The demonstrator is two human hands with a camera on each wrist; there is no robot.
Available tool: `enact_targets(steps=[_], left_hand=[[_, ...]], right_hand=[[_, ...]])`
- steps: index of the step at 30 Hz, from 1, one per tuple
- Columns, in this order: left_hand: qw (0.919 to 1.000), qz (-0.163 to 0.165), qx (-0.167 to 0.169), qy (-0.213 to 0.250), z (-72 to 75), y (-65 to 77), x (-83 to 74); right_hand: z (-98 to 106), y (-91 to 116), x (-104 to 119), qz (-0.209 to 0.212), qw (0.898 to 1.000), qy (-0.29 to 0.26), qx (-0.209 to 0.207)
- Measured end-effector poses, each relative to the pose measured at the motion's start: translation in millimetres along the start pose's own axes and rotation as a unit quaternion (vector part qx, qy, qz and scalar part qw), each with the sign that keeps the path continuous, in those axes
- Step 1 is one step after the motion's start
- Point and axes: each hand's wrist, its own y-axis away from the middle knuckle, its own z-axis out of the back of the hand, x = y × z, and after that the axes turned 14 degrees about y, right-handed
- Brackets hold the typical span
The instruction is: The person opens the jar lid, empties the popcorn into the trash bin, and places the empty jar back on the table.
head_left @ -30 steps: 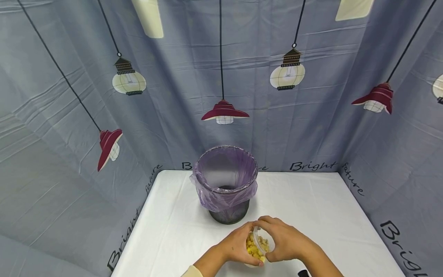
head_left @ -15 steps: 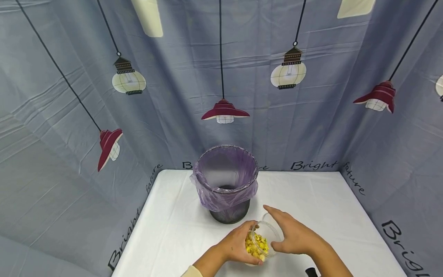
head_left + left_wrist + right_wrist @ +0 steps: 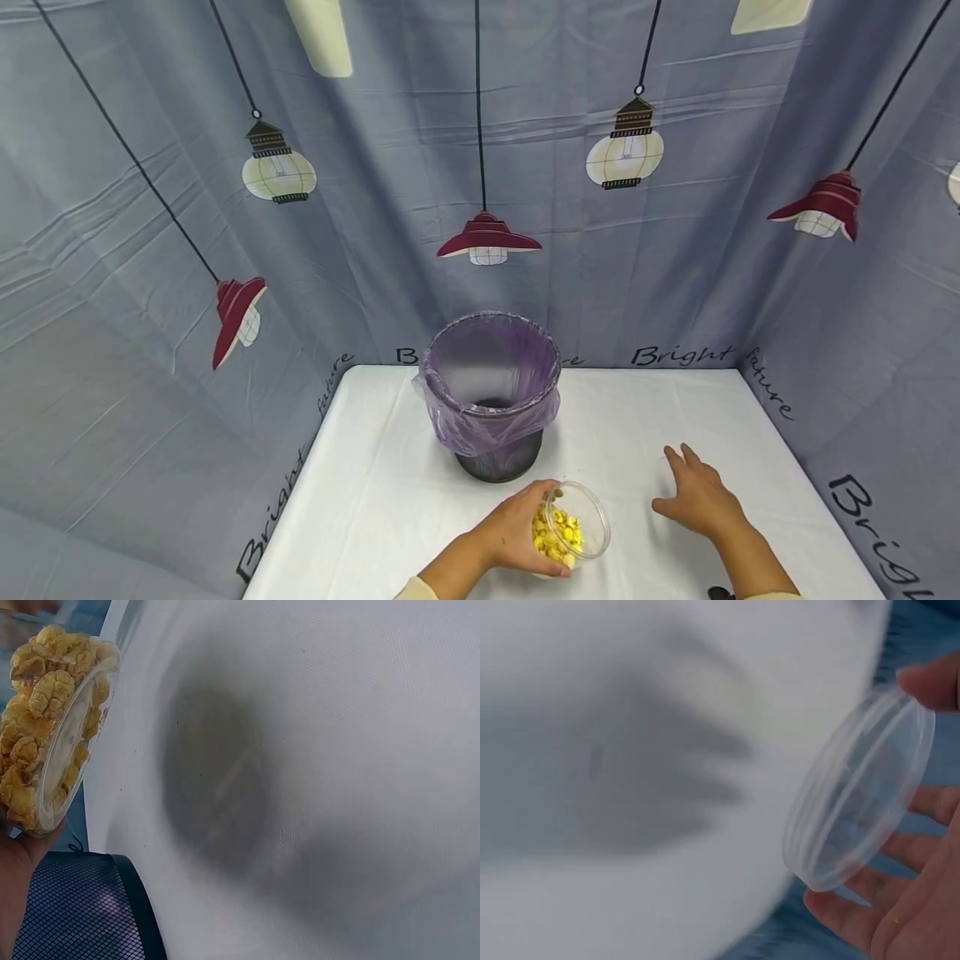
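My left hand [image 3: 521,529] grips a clear round jar [image 3: 596,521] low over the white table, with its wide mouth tilted to the right. Yellow popcorn [image 3: 557,537] fills the lower part of the jar. In the left wrist view the popcorn [image 3: 51,694] shows through the clear wall above the jar's base [image 3: 71,742]. To the right, apart from the jar, my right hand [image 3: 705,500] holds a clear round lid [image 3: 862,795] by its rim between thumb and fingers, seen in the right wrist view. The lid can hardly be made out in the head view.
A dark mesh bin [image 3: 498,458] with a purple bag [image 3: 480,429] over its rim stands behind the jar. The white table [image 3: 390,500] has fabric walls with printed lamps at its back and sides. A small black object [image 3: 720,592] shows beside the right wrist.
My right hand has come away from the jar with the lid and moved to the right. The jar's mouth is now uncovered. My left hand and the jar have hardly moved.
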Motion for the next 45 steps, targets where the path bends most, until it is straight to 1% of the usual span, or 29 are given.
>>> enact_targets(steps=[2,5,8,13,17,27,33,38,41,43,45], left_hand=[[1.0000,-0.002,0.000,0.000,-0.1,0.3,-0.4],[1.0000,-0.006,-0.002,-0.002,-0.6,0.6,0.0],[1.0000,-0.007,-0.004,-0.005,-0.7,1.0,0.5],[0.9999,-0.007,-0.004,-0.012,-0.5,1.0,0.5],[0.9998,-0.011,-0.007,-0.015,0.1,0.5,-0.1],[0.9997,-0.019,-0.013,-0.011,-1.7,2.9,-0.1],[0.9996,-0.010,-0.024,-0.005,-1.8,4.2,0.6],[0.9996,-0.001,-0.027,0.000,-1.5,4.9,1.2],[0.9997,-0.003,-0.026,-0.003,-1.5,5.4,1.9],[0.9997,-0.005,-0.025,-0.004,-1.7,5.6,2.4],[0.9996,-0.007,-0.025,-0.006,-2.0,5.8,2.5]], right_hand=[[-20.0,-0.7,-10.0,-0.025,0.999,0.004,0.024],[-45.9,2.3,-20.9,-0.047,0.997,0.005,0.062],[-62.9,5.6,-26.2,-0.060,0.994,-0.003,0.090],[-80.0,6.8,-31.6,-0.055,0.994,-0.012,0.098],[-86.0,6.2,-33.5,-0.052,0.994,-0.012,0.100],[-84.9,7.4,-31.5,-0.057,0.993,-0.004,0.106],[-84.3,7.2,-29.9,-0.064,0.993,-0.001,0.103],[-81.4,7.2,-29.7,-0.055,0.994,-0.004,0.096],[-72.3,3.9,-26.8,-0.033,0.997,-0.016,0.070],[-60.1,-1.6,-20.7,-0.012,0.998,-0.043,0.046],[-44.7,-10.0,-10.4,0.005,0.997,-0.080,0.016]])
